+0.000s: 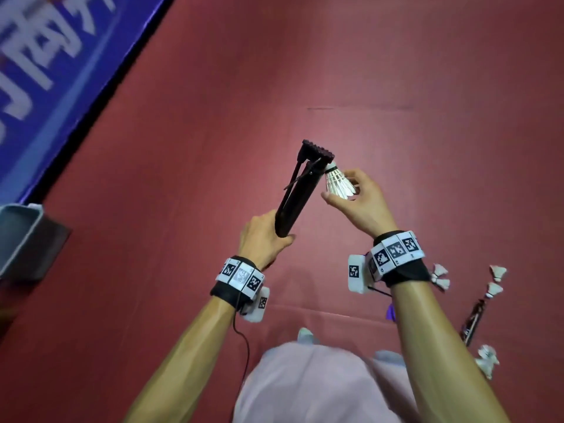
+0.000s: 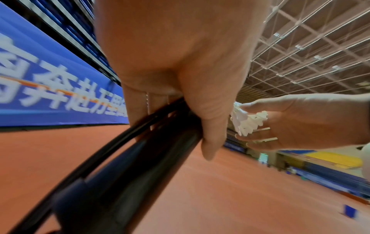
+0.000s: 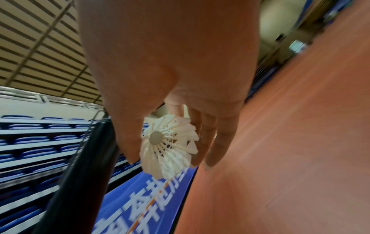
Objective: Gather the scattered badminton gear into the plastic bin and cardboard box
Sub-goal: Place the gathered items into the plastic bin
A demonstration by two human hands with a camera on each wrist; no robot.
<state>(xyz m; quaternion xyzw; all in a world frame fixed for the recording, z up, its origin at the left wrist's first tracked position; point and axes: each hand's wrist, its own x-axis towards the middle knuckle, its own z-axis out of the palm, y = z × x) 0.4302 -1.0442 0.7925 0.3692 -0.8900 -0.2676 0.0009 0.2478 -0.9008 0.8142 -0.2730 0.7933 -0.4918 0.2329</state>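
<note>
Head view: left hand [image 1: 265, 239] grip clenches a dark picker tool [image 1: 300, 190], right hand [image 1: 360, 199] pinches a shuttlecock [image 1: 338, 184], cork hidden.

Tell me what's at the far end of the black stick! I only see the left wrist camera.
Observer: In the head view, the left hand grips a black tube that ends in a flat toothed head.
Operator: Where does the white birdie point?
Observer: The shuttlecock, pinched by the right hand, has its cork tip against the tube's top end.
Operator: Any more birdies?
Observer: Yes, several shuttlecocks lie on the red floor at lower right, beside a dark stick.
</note>
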